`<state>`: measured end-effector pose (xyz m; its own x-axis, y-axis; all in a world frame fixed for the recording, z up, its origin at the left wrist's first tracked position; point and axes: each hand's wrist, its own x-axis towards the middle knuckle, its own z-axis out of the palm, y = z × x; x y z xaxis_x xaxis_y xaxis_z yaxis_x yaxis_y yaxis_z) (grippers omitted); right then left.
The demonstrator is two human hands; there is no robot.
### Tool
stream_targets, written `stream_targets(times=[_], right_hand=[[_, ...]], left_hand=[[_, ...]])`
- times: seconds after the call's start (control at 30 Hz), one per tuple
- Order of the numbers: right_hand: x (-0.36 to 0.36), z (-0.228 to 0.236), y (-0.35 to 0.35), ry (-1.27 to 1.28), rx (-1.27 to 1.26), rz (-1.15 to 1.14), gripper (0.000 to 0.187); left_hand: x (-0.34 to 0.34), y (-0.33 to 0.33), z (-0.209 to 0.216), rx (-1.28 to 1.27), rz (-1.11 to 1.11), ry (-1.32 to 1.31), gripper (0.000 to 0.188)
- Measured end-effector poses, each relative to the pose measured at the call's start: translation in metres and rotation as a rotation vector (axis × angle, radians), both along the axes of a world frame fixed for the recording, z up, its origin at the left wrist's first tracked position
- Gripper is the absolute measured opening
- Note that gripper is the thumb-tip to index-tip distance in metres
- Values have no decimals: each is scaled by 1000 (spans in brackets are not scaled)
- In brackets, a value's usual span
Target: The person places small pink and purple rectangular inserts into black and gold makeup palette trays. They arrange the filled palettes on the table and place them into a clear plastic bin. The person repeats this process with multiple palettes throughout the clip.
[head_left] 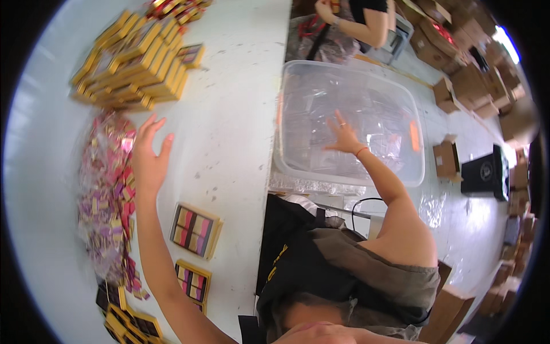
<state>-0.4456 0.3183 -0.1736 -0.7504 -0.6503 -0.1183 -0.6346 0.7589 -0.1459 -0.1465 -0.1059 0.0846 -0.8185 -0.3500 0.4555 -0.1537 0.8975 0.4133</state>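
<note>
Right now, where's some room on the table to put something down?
The table is bare between the left hand and the tub, beyond the palettes, and right of the stacked boxes. Left of that hand, packets crowd in.

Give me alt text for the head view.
A person's open left hand is over a white table near stacked gold-edged boxes; the open right hand is above a translucent bin of clear plastic. Colourful pieces lie heaped further left.

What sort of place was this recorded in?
Probably a packing workshop or warehouse: stacked gold-edged boxes on a long white table, a clear plastic bin beside it, and brown cardboard cartons along the right.
</note>
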Motion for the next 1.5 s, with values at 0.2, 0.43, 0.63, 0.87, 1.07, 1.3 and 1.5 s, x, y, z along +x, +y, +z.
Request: stream_targets(times=[0.2, 0.43, 0.63, 0.87, 1.07, 1.3, 1.5], right_hand=[[40, 3, 6, -189, 36, 243, 92], [52, 5, 25, -170, 53, 624, 61], [38, -8, 35, 102, -398, 650, 38], [51, 134, 13, -581, -1168, -82, 11], [156, 217, -91, -1354, -925, 543, 8], [280, 229, -183, -1530, -770, 1008, 31], [350, 220, -227, -1736, -566, 993, 40]], left_hand=[[-63, 104, 9, 88, -255, -103, 35], [-52, 165, -6, 141, -368, -244, 38], [-9, 181, -3, 233, -290, -294, 38], [49, 206, -4, 285, -206, -201, 48], [73, 218, 5, 455, -12, -24, 75], [246, 239, -19, 692, 468, 640, 21], [370, 252, -34, -256, 1170, 152, 30]])
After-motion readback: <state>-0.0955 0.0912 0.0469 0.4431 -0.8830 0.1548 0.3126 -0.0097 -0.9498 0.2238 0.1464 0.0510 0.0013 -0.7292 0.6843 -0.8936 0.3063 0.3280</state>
